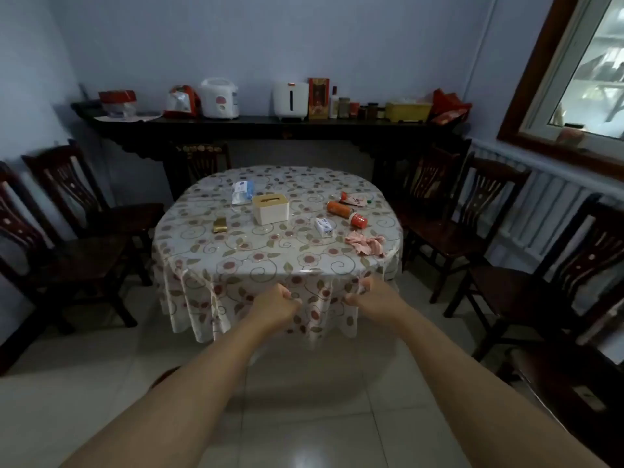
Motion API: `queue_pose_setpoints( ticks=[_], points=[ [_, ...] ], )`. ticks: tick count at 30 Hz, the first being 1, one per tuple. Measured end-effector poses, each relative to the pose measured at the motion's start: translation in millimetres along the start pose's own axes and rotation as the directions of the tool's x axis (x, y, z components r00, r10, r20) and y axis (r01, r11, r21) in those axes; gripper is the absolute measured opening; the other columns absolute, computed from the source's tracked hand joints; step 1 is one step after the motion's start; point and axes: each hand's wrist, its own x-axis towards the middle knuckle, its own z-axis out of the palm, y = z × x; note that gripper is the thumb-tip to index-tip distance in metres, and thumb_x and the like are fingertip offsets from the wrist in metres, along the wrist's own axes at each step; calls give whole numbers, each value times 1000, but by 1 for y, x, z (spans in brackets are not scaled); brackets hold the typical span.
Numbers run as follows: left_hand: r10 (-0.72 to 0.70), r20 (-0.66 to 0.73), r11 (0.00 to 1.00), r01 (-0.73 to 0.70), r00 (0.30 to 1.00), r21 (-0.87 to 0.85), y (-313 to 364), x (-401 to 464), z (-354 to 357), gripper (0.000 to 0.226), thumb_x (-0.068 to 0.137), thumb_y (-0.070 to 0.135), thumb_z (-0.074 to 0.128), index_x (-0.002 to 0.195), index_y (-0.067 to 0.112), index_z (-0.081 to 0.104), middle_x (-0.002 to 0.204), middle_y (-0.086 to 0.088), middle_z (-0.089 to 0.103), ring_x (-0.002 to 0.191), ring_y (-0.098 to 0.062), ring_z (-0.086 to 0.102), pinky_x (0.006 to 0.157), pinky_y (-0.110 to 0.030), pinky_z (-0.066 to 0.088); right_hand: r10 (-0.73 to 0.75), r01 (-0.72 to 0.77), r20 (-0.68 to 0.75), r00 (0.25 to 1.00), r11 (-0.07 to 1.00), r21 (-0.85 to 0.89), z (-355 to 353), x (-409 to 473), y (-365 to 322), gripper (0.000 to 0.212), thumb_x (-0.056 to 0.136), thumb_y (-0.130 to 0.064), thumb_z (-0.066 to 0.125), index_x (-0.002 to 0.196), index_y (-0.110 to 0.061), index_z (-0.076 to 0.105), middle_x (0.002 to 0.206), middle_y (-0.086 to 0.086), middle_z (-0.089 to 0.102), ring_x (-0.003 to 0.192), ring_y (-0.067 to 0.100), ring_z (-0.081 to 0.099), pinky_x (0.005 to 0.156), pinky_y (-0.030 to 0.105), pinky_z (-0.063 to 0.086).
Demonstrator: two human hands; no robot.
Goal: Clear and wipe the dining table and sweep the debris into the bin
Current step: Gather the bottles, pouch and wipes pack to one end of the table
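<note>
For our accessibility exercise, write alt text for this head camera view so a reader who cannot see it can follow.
A person's left hand and right hand grip the hanging edge of a floral tablecloth on a round dining table. On top lie a tissue box, an orange bottle on its side, small packets and a pink rag. Dark wooden chairs surround it.

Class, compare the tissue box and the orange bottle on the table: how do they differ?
The tissue box is cream, square-sided and stands upright near the middle; the orange bottle is round, lies on its side and sits further right. Both rest on the flowered tablecloth.
</note>
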Motion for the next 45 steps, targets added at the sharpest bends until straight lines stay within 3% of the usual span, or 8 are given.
queue_pose_setpoints(
  ticks=[4,11,14,16,24,31,40,45],
  points=[
    [-7,15,1000,6,1000,25,15,41,15,50,89,34,54,131,12,42,119,-6,55,103,-21,58,92,-39,49,6,-6,-12,1000,1000,-26,-12,36,15,31,83,-27,62,61,-30,41,60,-12,45,54,1,41,42,12,29],
    [-30,47,998,27,998,62,61,156,51,31,89,35,53,115,17,50,108,-1,58,97,-18,60,90,-38,50,13,-13,-3,1000,998,-63,-53,148,55,18,84,-22,57,73,-30,45,73,-12,50,64,1,47,44,12,33],
    [-70,59,993,64,996,96,79,206,65,30,88,34,52,114,20,51,106,-1,60,93,-17,58,81,-32,49,76,-75,11,997,994,-73,-71,204,69,3,82,-24,56,82,-21,56,87,1,62,76,13,58,58,23,46],
    [-97,59,990,90,994,110,84,236,73,37,86,38,53,119,20,50,108,-1,58,95,-18,56,78,-30,46,112,-109,32,993,989,-100,-78,239,79,27,84,-27,57,104,-9,56,102,11,64,93,26,61,79,35,51],
    [-173,111,983,164,979,83,87,353,88,43,86,36,55,124,16,50,117,-3,57,97,-17,59,80,-30,48,176,-161,84,981,973,-163,-82,361,105,58,88,-17,50,141,-6,28,127,15,54,111,32,53,84,34,44],
    [-194,173,980,184,966,71,78,470,100,28,87,33,55,111,18,52,110,-6,60,101,-23,59,90,-37,49,219,-171,107,970,924,-342,-62,467,122,52,89,-20,51,139,-14,37,145,12,39,132,32,38,104,37,36],
    [-235,230,967,204,944,149,54,578,124,12,86,29,55,95,23,48,94,4,52,76,-9,51,54,-18,32,378,-245,189,906,835,-493,-22,565,174,54,94,-22,41,146,-24,27,157,5,10,144,33,7,117,44,15],
    [-271,252,960,244,929,135,40,604,136,28,85,28,58,111,17,54,116,-4,51,76,-8,51,60,-19,37,402,-190,259,878,790,-582,-3,591,192,54,91,-17,38,144,-20,29,154,9,19,141,37,11,117,48,12]
  ],
)
